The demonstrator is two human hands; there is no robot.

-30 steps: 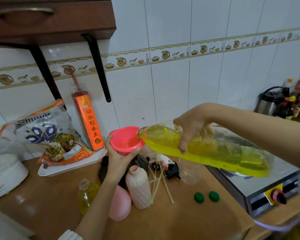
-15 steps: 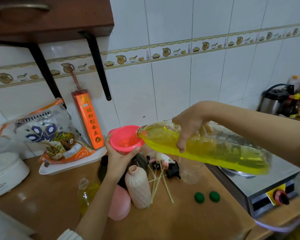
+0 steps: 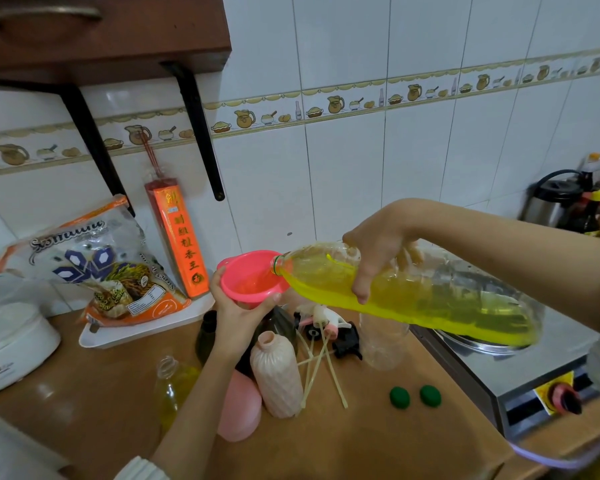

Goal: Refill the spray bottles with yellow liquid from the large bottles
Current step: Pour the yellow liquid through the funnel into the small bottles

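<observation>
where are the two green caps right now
In the head view the two green caps lie side by side on the wooden counter, right of centre, just left of the metal stove and below the clear empty bottle.

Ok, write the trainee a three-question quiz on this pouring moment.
1. True or false: the large bottle is tipped with its mouth over the pink funnel.
2. Which hand holds the funnel: A left, B right?
3. How many green caps lie on the counter?

Key: 1 true. 2 A: the left hand grips the funnel; the right hand grips the bottle. 3 two.
</observation>
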